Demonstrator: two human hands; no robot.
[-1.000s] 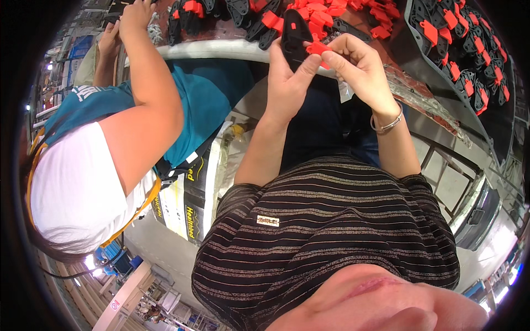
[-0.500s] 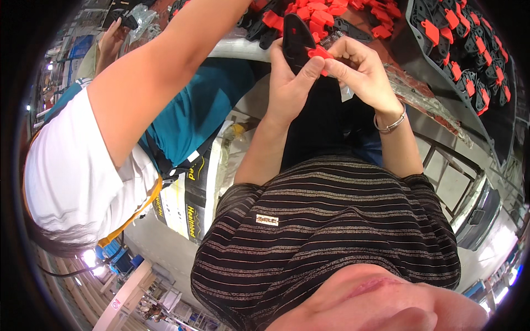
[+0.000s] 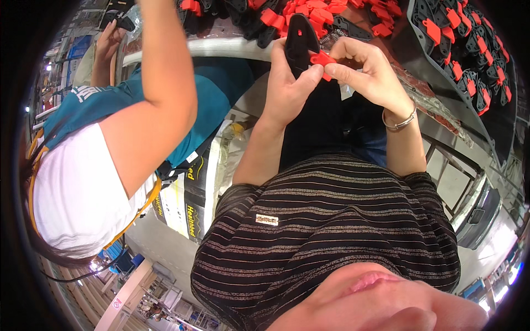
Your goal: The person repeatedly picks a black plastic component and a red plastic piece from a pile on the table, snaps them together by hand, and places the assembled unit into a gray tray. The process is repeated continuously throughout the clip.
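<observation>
At the table's near edge, my left hand (image 3: pixel 285 92) is closed around a black plastic part (image 3: pixel 301 39), an elongated, rounded shell with a small red spot on its face. The thumb and fingers of my right hand (image 3: pixel 369 74) pinch a small red plastic piece (image 3: pixel 322 58), held against the lower right side of the black part. My left thumb also presses close to the red piece. Whether the two parts are joined cannot be seen. Just beyond my right fingers lie small metal springs (image 3: pixel 331 38). A clear plastic scrap (image 3: pixel 346 91) shows under the right hand.
A heap of red pieces (image 3: pixel 316 10) lies on the table beyond my hands, with black parts (image 3: pixel 237 15) around it. On the right stands a dark tray (image 3: pixel 436 77) of black parts fitted with red pieces. A co-worker's arm (image 3: pixel 168 60) reaches forward close on my left.
The red piece has tilted slightly between my fingers, and the black part has shifted a little to the right. The co-worker's near arm has swung left, away from my hands.
</observation>
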